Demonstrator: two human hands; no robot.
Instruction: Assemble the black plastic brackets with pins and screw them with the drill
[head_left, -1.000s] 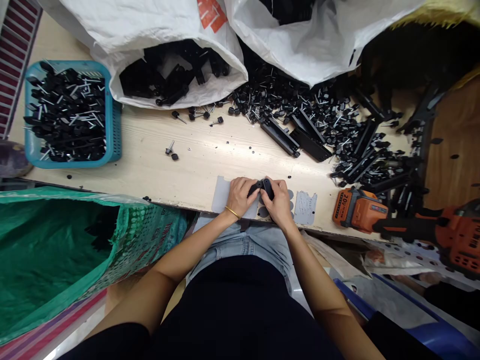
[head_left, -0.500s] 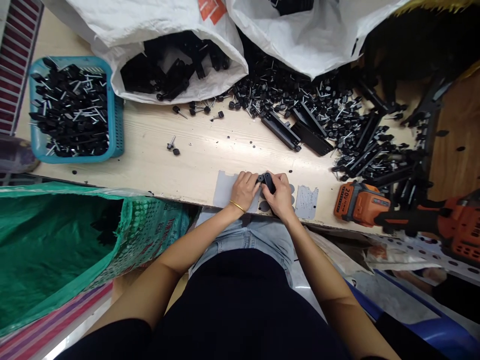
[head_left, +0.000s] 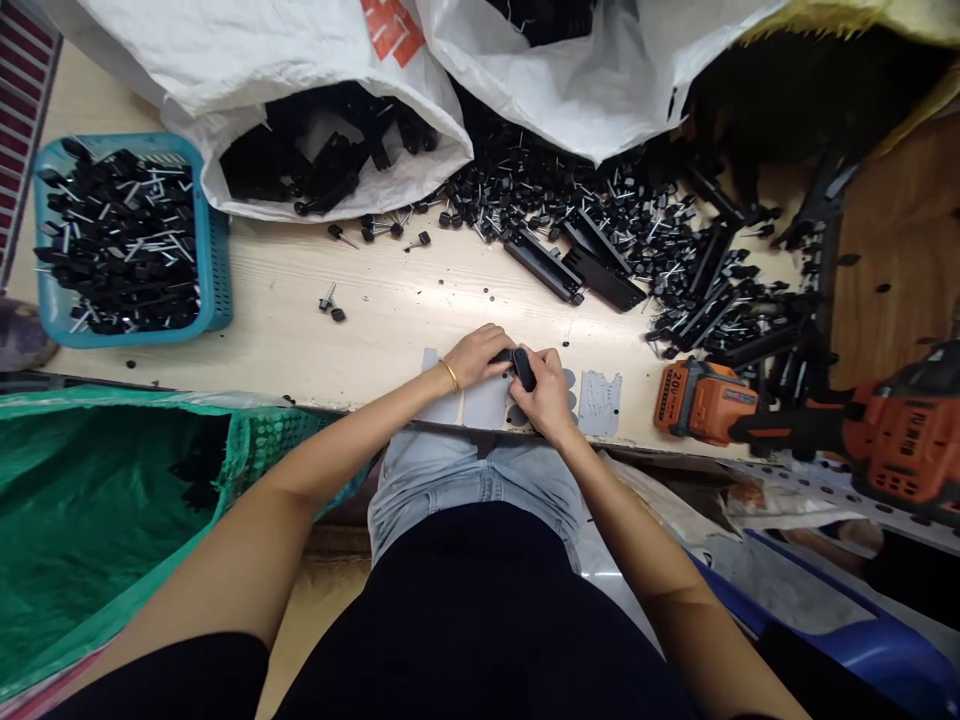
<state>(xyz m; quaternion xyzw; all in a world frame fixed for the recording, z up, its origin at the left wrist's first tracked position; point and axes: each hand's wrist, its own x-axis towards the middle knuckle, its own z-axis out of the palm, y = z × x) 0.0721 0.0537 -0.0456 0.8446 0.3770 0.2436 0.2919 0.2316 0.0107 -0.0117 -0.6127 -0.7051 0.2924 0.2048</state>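
Both hands meet at the near edge of the wooden bench [head_left: 315, 330], closed on one small black plastic part [head_left: 520, 366]. My left hand [head_left: 476, 358], with a gold bangle at the wrist, pinches the part's left end. My right hand [head_left: 544, 392] grips its right side from below. Under the hands lie grey perforated sheets [head_left: 600, 402] with round holes. A large pile of black knobs with metal pins [head_left: 600, 215] and long black bars [head_left: 544, 267] spreads across the bench behind the hands.
A blue basket [head_left: 214, 290] full of black pinned knobs stands at the far left. Two white sacks [head_left: 300, 60] of black parts lie at the back. An orange cordless drill [head_left: 795, 425] rests at the right edge. A green sack [head_left: 97, 510] hangs at my left.
Both hands stay closed on the black part, and the left wrist has turned slightly. The view has shifted a little, so everything sits slightly left of before.
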